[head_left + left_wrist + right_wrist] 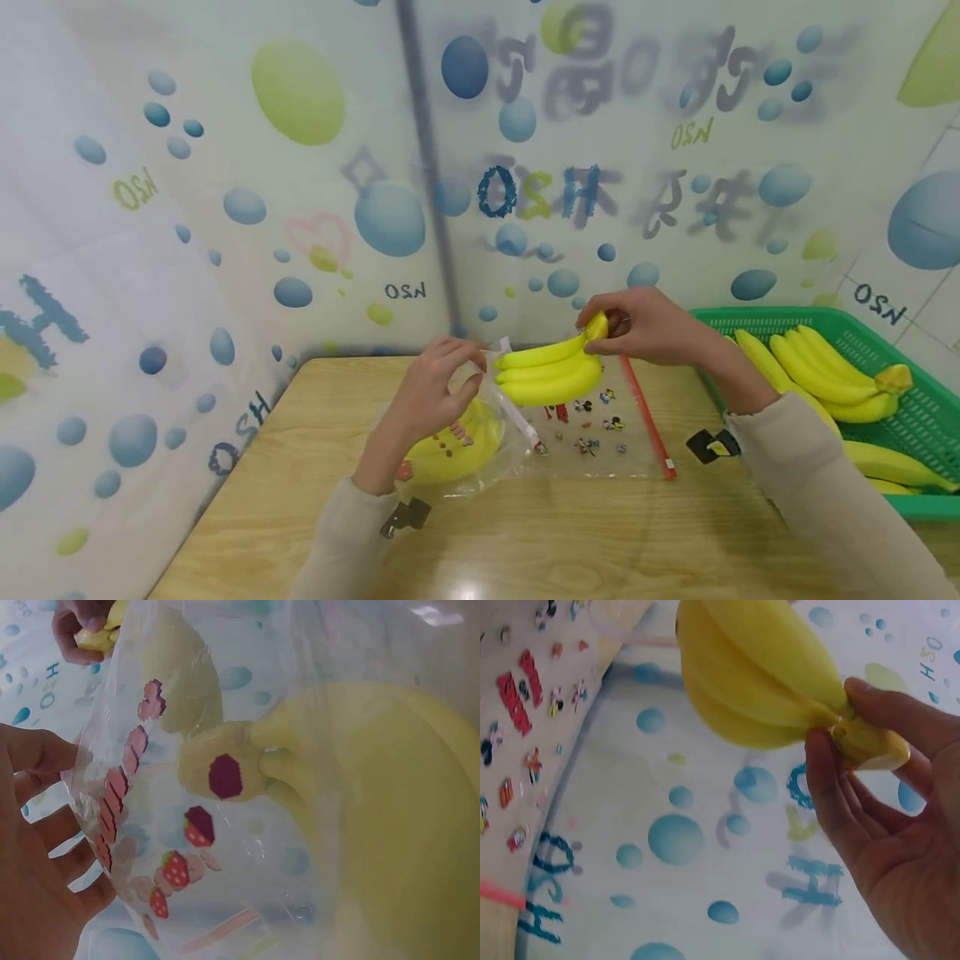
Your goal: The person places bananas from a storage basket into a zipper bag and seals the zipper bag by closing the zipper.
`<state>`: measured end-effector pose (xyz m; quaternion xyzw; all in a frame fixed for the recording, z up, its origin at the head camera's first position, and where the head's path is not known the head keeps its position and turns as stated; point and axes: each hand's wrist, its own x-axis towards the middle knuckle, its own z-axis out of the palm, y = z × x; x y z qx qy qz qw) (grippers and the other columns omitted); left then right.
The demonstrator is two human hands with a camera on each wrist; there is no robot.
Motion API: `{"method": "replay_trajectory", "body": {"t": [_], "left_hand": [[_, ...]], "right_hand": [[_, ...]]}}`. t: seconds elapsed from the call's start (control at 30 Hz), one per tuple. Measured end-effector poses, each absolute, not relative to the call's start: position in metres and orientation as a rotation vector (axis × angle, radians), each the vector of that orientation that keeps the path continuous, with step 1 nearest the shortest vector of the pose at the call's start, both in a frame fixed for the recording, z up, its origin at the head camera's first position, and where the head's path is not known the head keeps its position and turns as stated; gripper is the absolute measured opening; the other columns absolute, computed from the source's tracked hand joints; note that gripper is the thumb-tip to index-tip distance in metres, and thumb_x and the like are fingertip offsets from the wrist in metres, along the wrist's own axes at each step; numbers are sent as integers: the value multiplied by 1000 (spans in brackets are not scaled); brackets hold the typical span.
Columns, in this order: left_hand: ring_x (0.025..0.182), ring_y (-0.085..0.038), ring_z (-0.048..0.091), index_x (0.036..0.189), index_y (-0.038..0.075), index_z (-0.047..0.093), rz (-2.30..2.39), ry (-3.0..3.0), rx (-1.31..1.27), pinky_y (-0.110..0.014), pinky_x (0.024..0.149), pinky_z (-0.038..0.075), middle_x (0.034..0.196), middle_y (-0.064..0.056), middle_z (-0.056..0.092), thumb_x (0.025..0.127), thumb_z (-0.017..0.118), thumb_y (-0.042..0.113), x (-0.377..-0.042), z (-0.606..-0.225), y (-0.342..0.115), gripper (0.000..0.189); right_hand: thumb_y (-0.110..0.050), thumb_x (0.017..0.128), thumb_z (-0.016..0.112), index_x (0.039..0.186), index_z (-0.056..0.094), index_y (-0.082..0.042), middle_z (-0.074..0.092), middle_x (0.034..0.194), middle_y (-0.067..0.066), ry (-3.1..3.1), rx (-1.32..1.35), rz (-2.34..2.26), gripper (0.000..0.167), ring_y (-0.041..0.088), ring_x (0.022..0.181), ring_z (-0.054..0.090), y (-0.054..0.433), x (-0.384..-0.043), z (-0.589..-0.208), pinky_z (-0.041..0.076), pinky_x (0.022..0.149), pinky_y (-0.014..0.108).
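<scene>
My right hand (648, 327) pinches the stem end of a bunch of yellow bananas (551, 379), held up over the table with the fruit pointing left. In the right wrist view, thumb and fingers (829, 776) close round that stem. My left hand (438, 387) holds the edge of a clear plastic bag (127, 787) printed with strawberries. Inside that bag lies another yellow banana bunch (405, 802), seen through the film. Between the hands, the held bunch overlaps a second clear zip bag (637, 462) with small cartoon prints and a red slider strip.
A green plastic basket (795, 317) with several banana bunches (832, 375) stands at the right of the wooden table (525, 542). Behind the table hangs a white curtain (480, 125) patterned with blue and green dots.
</scene>
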<state>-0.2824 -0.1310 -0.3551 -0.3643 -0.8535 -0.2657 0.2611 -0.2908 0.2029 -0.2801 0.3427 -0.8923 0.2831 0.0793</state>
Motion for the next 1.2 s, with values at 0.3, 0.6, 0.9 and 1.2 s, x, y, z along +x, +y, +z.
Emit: {"method": "replay_trajectory", "body": {"t": [0.3,0.6,0.9,1.2], "left_hand": [[117,-22,61,107,12,69,-766,-2346,-1038,-45,97,54,119,-3,73,102,62,11,-282,-357,-130,8],[113,-22,60,110,9,68,-770,-2341,-1038,-43,92,54,113,-1,71,104,59,10,-283,-357,-130,11],[113,-20,60,110,12,68,-773,-2370,-1026,-42,92,54,111,1,70,105,57,11,-282,-358,-130,12],[117,-25,61,110,10,67,-836,-2370,-965,-49,99,52,123,-7,71,107,53,12,-285,-360,-128,15]], "right_hand": [[-15,86,84,105,74,-8,74,79,1,-2591,857,817,23,5,63,62,171,-273,-310,54,62,23],[-27,88,83,98,73,-9,74,79,3,-2553,591,798,23,13,66,64,142,-258,-319,53,59,26],[-33,90,80,104,71,-6,70,82,7,-2649,385,937,31,16,66,59,127,-255,-329,52,59,26],[-19,86,84,109,73,-8,74,91,4,-2645,565,851,27,13,73,66,124,-257,-335,58,64,27]]}}
